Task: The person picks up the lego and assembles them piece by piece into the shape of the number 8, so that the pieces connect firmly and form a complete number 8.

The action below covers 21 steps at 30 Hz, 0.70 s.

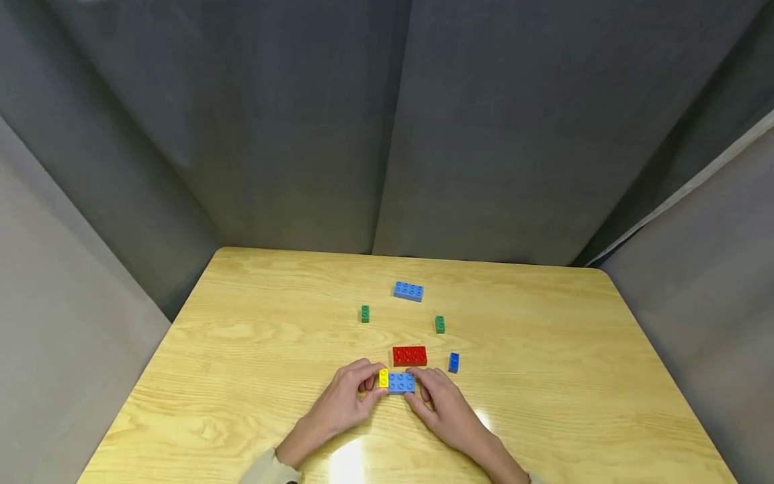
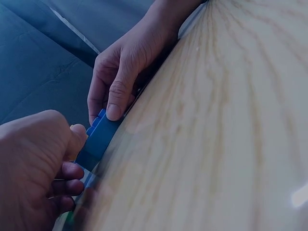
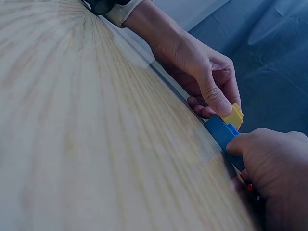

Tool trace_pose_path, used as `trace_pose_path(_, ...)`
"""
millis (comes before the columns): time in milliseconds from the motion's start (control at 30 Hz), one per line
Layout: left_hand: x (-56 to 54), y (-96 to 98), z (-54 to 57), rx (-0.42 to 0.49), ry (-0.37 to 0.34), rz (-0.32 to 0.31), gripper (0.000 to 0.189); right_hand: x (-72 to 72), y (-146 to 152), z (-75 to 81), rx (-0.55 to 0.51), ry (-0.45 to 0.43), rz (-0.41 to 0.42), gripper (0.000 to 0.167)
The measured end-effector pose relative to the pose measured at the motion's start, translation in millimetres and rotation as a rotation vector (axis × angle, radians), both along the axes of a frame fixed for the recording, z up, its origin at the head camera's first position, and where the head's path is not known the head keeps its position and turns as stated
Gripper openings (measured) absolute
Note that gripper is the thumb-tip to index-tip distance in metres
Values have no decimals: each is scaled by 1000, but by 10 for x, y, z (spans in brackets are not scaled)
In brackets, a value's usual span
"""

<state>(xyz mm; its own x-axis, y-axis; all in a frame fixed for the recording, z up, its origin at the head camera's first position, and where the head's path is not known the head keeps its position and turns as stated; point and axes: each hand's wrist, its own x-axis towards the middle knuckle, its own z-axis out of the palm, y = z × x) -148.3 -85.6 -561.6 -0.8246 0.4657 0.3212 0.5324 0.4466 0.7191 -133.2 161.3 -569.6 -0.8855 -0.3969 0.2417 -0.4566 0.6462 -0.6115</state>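
At the near middle of the table, my left hand (image 1: 349, 395) pinches a small yellow brick (image 1: 383, 378) between thumb and index finger. My right hand (image 1: 443, 408) grips the right end of a light blue brick (image 1: 402, 383), thumb on the near side. In the right wrist view the yellow brick (image 3: 233, 117) sits at the upper left end of the blue brick (image 3: 221, 132); whether its studs are fully joined I cannot tell. The left wrist view shows the blue brick's long side (image 2: 98, 139) low against the tabletop, while fingers hide most of the yellow one.
Just beyond the hands lies a red brick (image 1: 409, 356), with a small dark blue brick (image 1: 454, 363) to its right. Farther back are two small green bricks, one left (image 1: 365, 314) and one right (image 1: 440, 325), and another light blue brick (image 1: 408, 291). Grey curtains (image 1: 302, 134) surround the wooden table (image 1: 242, 363).
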Motion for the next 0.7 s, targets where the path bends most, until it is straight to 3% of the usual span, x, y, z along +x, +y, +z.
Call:
trace_pose_path(267,-34,7,14,-13,-16,5,31,-32,5,-1,-20,32,9,38)
trace_pose_path(533,-60,-30,-28,59,-79,-11,37,-34,-5,12,-12,-9,11,37)
trace_pose_path(700,-79,-33,-42,72,-73,-26,35,-35,12,37,-20,-9,11,37)
